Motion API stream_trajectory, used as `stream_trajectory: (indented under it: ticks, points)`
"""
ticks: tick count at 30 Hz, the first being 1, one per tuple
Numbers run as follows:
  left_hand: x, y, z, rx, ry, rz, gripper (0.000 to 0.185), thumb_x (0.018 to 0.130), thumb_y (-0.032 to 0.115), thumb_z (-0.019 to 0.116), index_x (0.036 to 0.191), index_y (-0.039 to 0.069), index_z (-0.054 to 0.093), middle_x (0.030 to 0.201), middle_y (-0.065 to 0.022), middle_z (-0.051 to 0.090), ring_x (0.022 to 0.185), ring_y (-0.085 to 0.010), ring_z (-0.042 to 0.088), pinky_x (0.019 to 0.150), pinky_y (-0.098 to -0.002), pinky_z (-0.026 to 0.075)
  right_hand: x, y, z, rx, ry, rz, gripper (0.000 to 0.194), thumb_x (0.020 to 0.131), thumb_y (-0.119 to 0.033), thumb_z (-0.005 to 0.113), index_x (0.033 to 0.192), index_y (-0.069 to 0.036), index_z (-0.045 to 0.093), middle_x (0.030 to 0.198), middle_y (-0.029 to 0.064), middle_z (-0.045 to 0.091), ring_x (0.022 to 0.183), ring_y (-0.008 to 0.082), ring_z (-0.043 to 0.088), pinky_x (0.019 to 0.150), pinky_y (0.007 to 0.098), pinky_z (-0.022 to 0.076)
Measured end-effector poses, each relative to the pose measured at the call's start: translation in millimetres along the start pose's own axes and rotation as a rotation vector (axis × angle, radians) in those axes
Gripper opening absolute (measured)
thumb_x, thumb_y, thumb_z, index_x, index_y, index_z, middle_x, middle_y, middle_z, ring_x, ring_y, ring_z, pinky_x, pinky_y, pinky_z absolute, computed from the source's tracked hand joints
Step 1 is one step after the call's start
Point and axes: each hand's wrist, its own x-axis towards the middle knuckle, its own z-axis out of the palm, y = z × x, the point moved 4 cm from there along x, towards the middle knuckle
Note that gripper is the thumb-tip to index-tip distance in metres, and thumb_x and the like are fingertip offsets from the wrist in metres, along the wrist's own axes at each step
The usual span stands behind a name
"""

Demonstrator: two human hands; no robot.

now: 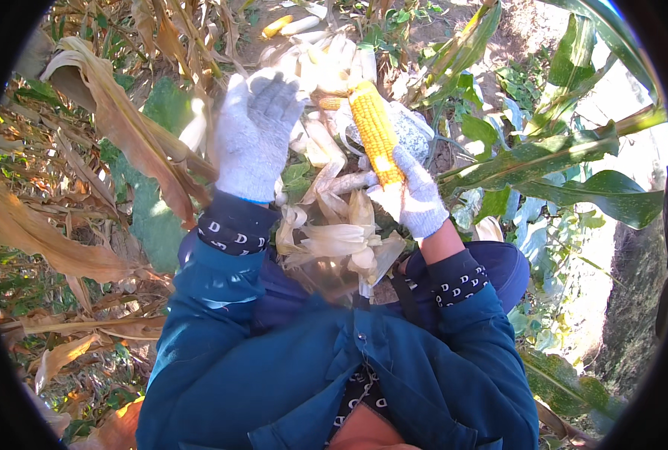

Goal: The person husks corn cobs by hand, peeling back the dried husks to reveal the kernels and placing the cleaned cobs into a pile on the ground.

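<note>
Gripped at its lower end by my right hand (418,197), a yellow ear of corn (374,132) points up and slightly left, its kernels bare. My left hand (258,132), in a pale knit glove like the right, is raised at the left with its fingers extended and nothing in it. Below and between the hands lie dry corn husks (337,242). Behind the held ear, another partly hidden corn ear (332,103) shows its kernels. A grey-white patterned cloth-like thing (410,132) lies just right of the held ear.
A pile of pale husks (334,59) lies ahead in bright sun, with a small yellow corn ear (276,26) beyond it. Dry corn leaves (109,124) crowd the left side. Green corn leaves (548,154) reach in from the right, above low leafy plants.
</note>
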Motion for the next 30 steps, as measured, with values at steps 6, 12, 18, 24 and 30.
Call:
stream_trajectory:
  ticks: [6, 12, 18, 24, 30]
  points:
    - [10.7, 57.2, -15.6, -0.135, 0.015, 0.239, 0.033, 0.105, 0.036, 0.055, 0.105, 0.004, 0.062, 0.117, -0.0157, 0.067, 0.113, -0.0318, 0.060, 0.109, -0.0526, 0.041, 1.6, 47.3, -48.8, -0.420, 0.338, 0.353, 0.038, 0.100, -0.039, 0.064, 0.119, -0.006, 0.060, 0.086, 0.0112, 0.067, 0.064, 0.0193, 0.065, 0.055, 0.0302, 0.0563]
    - [14.5, 58.7, -10.6, -0.190, 0.090, 0.235, 0.032, 0.103, 0.034, 0.057, 0.104, 0.002, 0.062, 0.113, -0.0170, 0.066, 0.108, -0.0334, 0.062, 0.101, -0.0531, 0.048, 3.3, 100.7, -96.6, -0.313, 0.519, 0.682, 0.040, 0.098, -0.044, 0.067, 0.117, -0.010, 0.058, 0.083, 0.0119, 0.064, 0.060, 0.0184, 0.064, 0.044, 0.0283, 0.0542]
    - [20.5, 70.7, -11.0, -0.208, 0.109, 0.347, 0.033, 0.105, 0.032, 0.054, 0.101, 0.000, 0.064, 0.110, -0.0196, 0.068, 0.106, -0.0344, 0.065, 0.096, -0.0547, 0.054, 151.9, 18.1, 21.6, -0.391, 0.122, -0.040, 0.042, 0.099, -0.032, 0.069, 0.130, -0.006, 0.059, 0.120, 0.0126, 0.063, 0.106, 0.0294, 0.065, 0.090, 0.0444, 0.0593]
    - [23.7, 72.7, -10.9, -0.157, 0.080, 0.380, 0.036, 0.106, 0.032, 0.052, 0.103, -0.001, 0.065, 0.112, -0.0209, 0.069, 0.105, -0.0345, 0.066, 0.097, -0.0545, 0.053, 246.4, -17.9, 60.5, -0.537, -0.156, -0.239, 0.050, 0.104, -0.020, 0.060, 0.146, 0.000, 0.043, 0.132, 0.0202, 0.060, 0.120, 0.0330, 0.063, 0.100, 0.0438, 0.0566]
    - [19.3, 73.7, -7.5, -0.109, -0.094, 0.460, 0.036, 0.107, 0.029, 0.048, 0.107, -0.003, 0.065, 0.118, -0.0220, 0.068, 0.109, -0.0343, 0.063, 0.104, -0.0553, 0.047, 263.8, 62.0, -80.9, -0.861, 0.329, 0.185, 0.046, 0.098, -0.025, 0.068, 0.136, -0.001, 0.057, 0.116, 0.0112, 0.068, 0.100, 0.0225, 0.068, 0.087, 0.0400, 0.0591]
